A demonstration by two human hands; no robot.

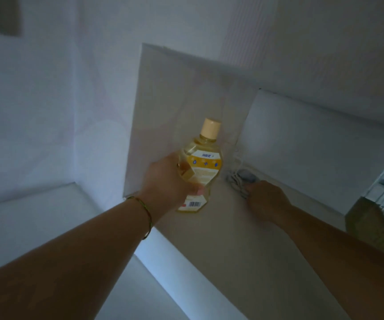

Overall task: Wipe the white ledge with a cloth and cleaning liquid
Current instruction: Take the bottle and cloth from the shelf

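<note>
White walls meet in a dim corner w/ the white ledge (209,227) running along it. Left hand (165,181) has its grip closed round a yellow bottle (200,172) of cleaning liquid, peach cap (210,128) on, held upright over the ledge. Thin bracelet (143,213) on that wrist. Right hand (267,199) presses a grey-white cloth (241,179) onto the ledge by the wall corner; fingers hidden, so can't tell its grip. Olive fabric (371,227) at right edge.
</note>
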